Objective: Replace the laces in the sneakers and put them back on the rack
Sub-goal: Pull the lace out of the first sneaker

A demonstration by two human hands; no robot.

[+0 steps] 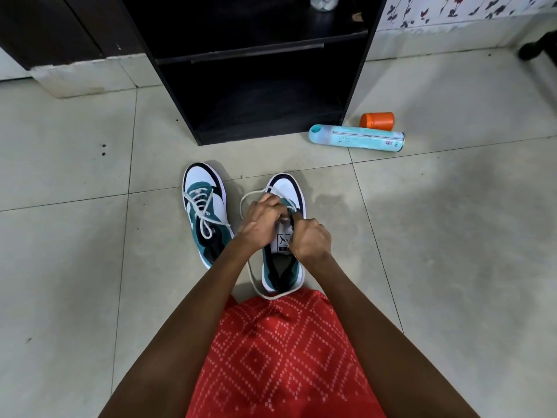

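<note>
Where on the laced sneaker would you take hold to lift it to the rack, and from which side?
Grip the laced sneaker at its heel collar, coming from above on the near side. Its toe points toward the rack and it stands flat on its sole, so the open collar faces up and lies nearest the person; the left forearm partly hides it.

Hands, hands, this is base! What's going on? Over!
Left hand pinches lace, right hand grips sneaker tongue. Other sneaker laced, on floor. Rack ahead, bottle beside it.
</note>
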